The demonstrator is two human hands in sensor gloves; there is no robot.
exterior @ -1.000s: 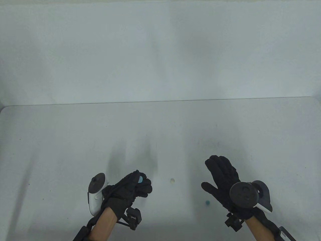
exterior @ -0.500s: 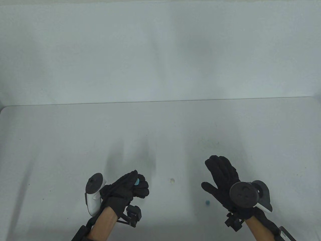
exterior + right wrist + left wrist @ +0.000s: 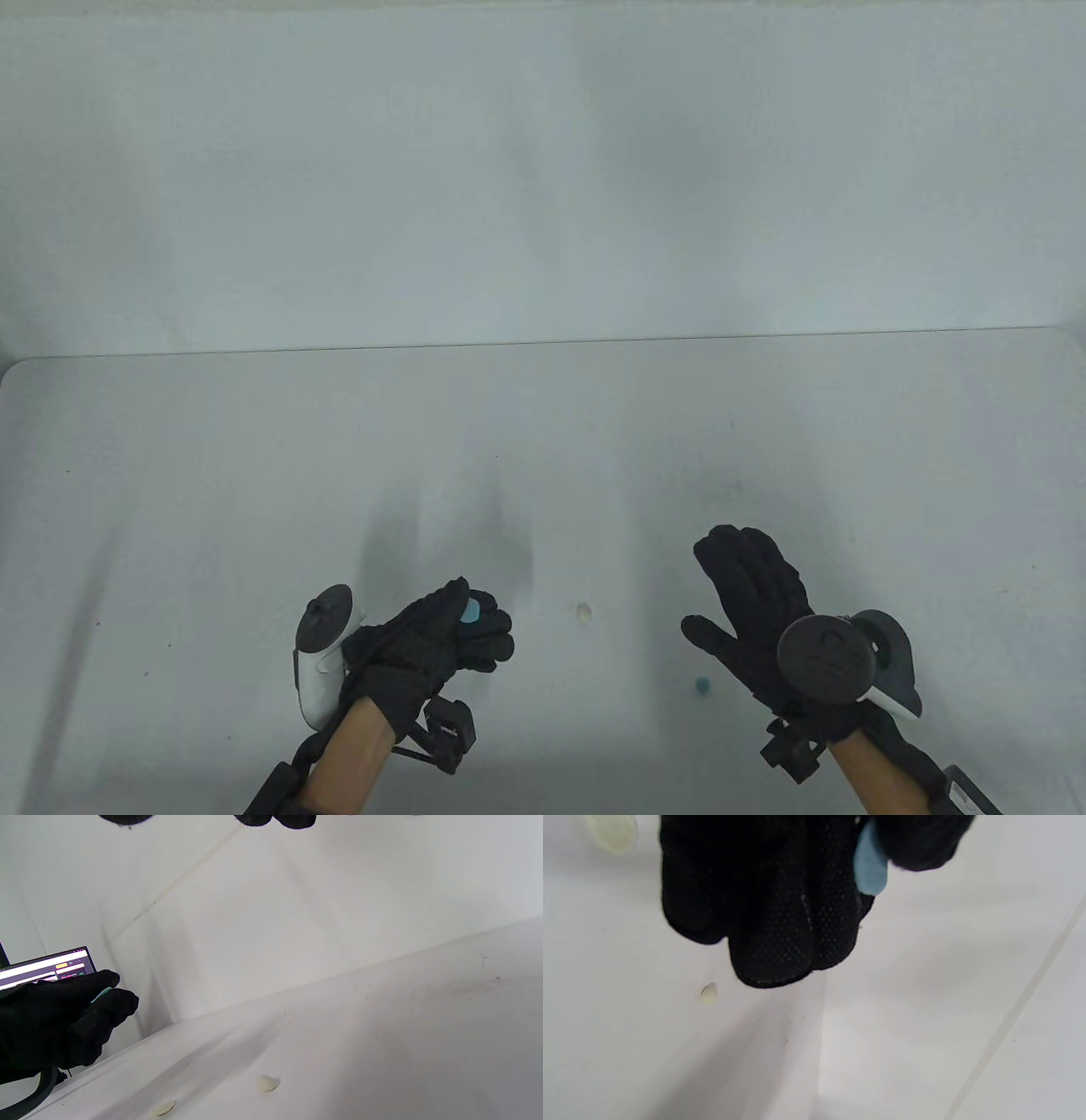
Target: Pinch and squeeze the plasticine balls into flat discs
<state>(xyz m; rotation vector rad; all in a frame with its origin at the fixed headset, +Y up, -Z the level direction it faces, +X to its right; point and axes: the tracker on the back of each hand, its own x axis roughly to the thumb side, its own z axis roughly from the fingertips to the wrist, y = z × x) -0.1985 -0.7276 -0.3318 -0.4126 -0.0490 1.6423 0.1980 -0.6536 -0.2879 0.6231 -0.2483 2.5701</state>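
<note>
My left hand (image 3: pixel 475 618) is closed in a pinch on a light blue plasticine piece (image 3: pixel 471 609), held just above the table near the front. In the left wrist view the piece (image 3: pixel 869 868) looks flattened and sits between my thumb and fingers (image 3: pixel 780 921). It also shows in the right wrist view (image 3: pixel 102 993). My right hand (image 3: pixel 721 594) is open with fingers spread and holds nothing. A small dark blue ball (image 3: pixel 702 685) lies on the table by its thumb side. A cream plasticine piece (image 3: pixel 583 610) lies between my hands.
The white table (image 3: pixel 254 475) meets a white back wall. Two cream pieces (image 3: pixel 266 1083) (image 3: pixel 163 1108) lie on the table in the right wrist view. A cream disc (image 3: pixel 613 832) and a small bit (image 3: pixel 708 993) show in the left wrist view. A laptop screen (image 3: pixel 46 967) stands at the left.
My left hand shifted slightly left, then back right, still pinching the light blue piece. My right hand has not moved.
</note>
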